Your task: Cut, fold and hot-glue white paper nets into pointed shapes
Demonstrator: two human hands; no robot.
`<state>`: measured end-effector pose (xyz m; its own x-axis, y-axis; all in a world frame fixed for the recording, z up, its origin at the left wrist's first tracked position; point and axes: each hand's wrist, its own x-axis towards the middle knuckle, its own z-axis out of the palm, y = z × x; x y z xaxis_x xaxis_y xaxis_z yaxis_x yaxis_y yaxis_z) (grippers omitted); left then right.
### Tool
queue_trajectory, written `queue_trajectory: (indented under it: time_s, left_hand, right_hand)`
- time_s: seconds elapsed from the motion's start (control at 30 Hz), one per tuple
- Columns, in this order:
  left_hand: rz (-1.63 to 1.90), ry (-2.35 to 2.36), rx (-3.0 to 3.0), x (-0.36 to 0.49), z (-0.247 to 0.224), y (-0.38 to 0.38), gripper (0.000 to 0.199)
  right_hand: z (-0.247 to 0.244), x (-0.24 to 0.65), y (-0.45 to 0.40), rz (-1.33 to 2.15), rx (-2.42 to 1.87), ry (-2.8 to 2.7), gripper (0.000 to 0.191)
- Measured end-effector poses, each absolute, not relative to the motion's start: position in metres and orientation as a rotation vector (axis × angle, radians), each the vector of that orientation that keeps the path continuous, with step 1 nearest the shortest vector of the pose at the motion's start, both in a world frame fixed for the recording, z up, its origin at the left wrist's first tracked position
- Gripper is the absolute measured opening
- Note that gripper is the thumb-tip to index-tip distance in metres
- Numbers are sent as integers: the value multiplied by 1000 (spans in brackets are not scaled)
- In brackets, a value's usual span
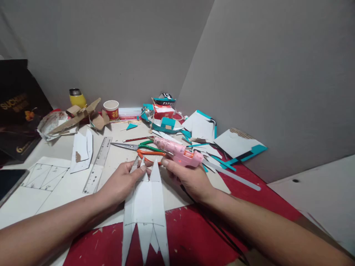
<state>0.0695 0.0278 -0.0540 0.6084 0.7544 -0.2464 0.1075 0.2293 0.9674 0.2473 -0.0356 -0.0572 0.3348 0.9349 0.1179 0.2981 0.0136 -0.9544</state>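
Observation:
Between the thumb and fingers of my left hand (126, 179) is the pointed top of a white cardboard cutout (148, 203). This folded piece has ruled pencil lines and several sharp triangular points at both its top and bottom. My right hand (191, 179) is wrapped round a pink hot glue gun (179, 151), its nozzle aimed left and a long glue stick (233, 174) jutting from its back. Just beyond both hands lie scissors (138, 147) with green and orange handles, partly hidden by the glue gun. A steel ruler (97, 164) rests left of them.
Cardboard scraps (203, 125) with teal edges lie at the right. At the back stand a paper cup (111, 110) and a yellow bottle (77, 98). A pencil (138, 139) lies behind the scissors. On the left are a drawn sheet (46, 177) and a black bag (19, 107).

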Motion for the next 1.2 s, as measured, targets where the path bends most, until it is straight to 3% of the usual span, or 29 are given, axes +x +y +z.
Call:
queue_trajectory:
  time_s: [0.2, 0.57, 0.77, 1.0, 1.2]
  left_hand:
    - [545, 787, 1441, 67, -58, 28, 29]
    - [643, 803, 1555, 72, -48, 22, 24]
    - [660, 841, 1311, 70, -52, 22, 15]
    - [769, 843, 1564, 67, -55, 17, 16]
    - [816, 876, 1620, 66, -58, 14, 15]
  right_hand:
    - [-51, 239, -34, 929, -1413, -1191, 18]
    - [-53, 242, -30, 963, -1159, -1305, 46]
    - [-47, 241, -30, 980, -1194, -1238, 40]
    - [-48, 237, -34, 1008, -1293, -1131, 21]
    - [-44, 237, -33, 1002, -1213, -1252, 34]
